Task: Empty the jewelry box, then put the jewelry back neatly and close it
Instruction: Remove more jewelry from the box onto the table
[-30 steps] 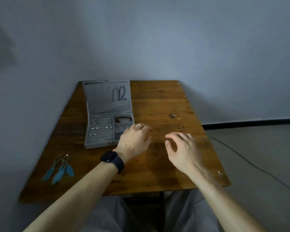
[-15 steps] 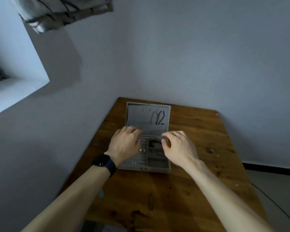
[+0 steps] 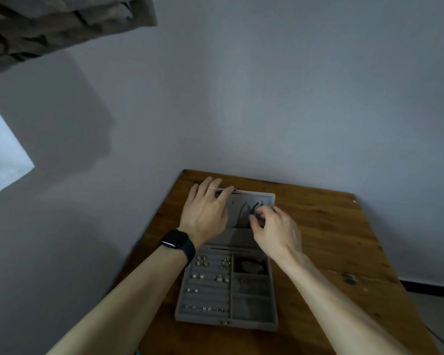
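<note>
A grey velvet jewelry box (image 3: pixel 205 319) lies open on the wooden table (image 3: pixel 331 239). Its left half holds rows of small earrings (image 3: pixel 201 262) and rings; its right compartments hold dark pieces (image 3: pixel 250 266). The upright lid (image 3: pixel 267 198) carries dark necklaces (image 3: pixel 242 211) hanging inside. My left hand (image 3: pixel 205 211), with a ring and a black watch on the wrist, rests with straight fingers on the lid's top left edge. My right hand (image 3: pixel 274 229) has curled fingers pinching at a necklace in the lid.
The table stands in a corner against grey walls. Cloth (image 3: pixel 57 24) hangs at the upper left, and a pale window ledge (image 3: pixel 3 165) shows at far left. A small dark object (image 3: pixel 349 279) lies on the table to the right.
Both hands have moved from the tray's rear edge up to the lid. The left now steadies the lid's top and the right reaches the necklaces. The camera has tilted and come closer.
</note>
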Action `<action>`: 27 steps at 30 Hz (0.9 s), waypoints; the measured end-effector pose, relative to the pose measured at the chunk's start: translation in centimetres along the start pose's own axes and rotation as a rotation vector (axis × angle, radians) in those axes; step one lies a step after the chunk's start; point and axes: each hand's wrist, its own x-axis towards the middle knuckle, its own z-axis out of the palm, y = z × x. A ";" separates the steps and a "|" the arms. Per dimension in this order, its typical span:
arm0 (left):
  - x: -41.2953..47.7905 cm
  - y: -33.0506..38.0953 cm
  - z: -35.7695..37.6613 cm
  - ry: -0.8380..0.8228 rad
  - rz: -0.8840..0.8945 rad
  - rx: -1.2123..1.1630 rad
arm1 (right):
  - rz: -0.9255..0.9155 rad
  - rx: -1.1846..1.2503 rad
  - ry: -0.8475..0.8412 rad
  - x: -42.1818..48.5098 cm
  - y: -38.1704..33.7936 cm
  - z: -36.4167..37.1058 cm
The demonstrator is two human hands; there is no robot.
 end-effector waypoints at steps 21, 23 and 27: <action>1.5 -2.0 1.4 -0.010 0.012 -0.058 | 0.090 0.010 0.063 3.1 -1.3 -1.4; 1.4 -2.0 1.3 -0.010 0.013 -0.058 | 0.079 0.004 0.092 3.5 -1.4 -1.9; 1.4 -1.9 0.8 -0.020 0.018 -0.053 | 0.014 0.095 0.156 4.2 -1.7 -2.8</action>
